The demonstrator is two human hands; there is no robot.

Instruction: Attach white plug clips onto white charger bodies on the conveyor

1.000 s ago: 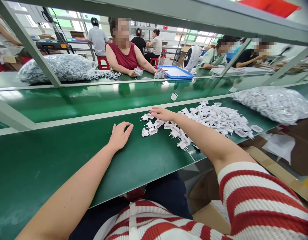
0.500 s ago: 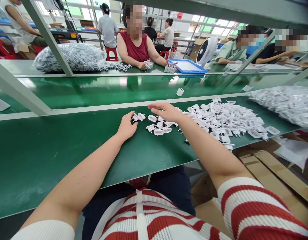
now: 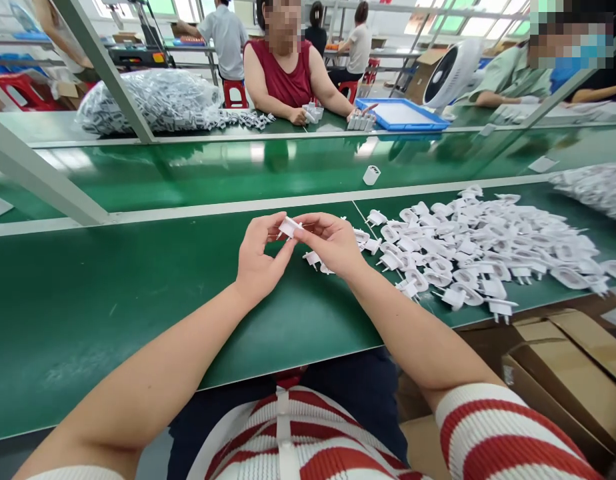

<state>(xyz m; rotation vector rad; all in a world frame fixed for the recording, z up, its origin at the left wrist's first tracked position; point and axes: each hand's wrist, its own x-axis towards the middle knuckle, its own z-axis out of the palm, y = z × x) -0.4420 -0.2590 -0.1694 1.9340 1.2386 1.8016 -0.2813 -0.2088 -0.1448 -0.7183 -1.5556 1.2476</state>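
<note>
A small white plug piece point(image 3: 290, 227) with metal pins is held up between my two hands, over the green table point(image 3: 138, 300). My left hand point(image 3: 261, 257) grips its left side with fingertips and thumb. My right hand point(image 3: 332, 241) pinches its right side, thumb in front. Several similar white pieces lie on the table beside and partly behind my right hand. A large loose heap of white plug pieces point(image 3: 468, 247) spreads to the right of it.
Beyond the pale divider strip point(image 3: 213, 208), one white block point(image 3: 372, 175) sits on the green belt. A clear bag of parts point(image 3: 598, 190) lies far right. Metal posts point(image 3: 108, 73) rise at left. Across the belt sits a person in red point(image 3: 293, 77). Cardboard boxes point(image 3: 563, 373) stand below right.
My hands have come together, and the white piece is now raised between them. My right hand has closed on it. The view has shifted, so the heap appears larger and nearer.
</note>
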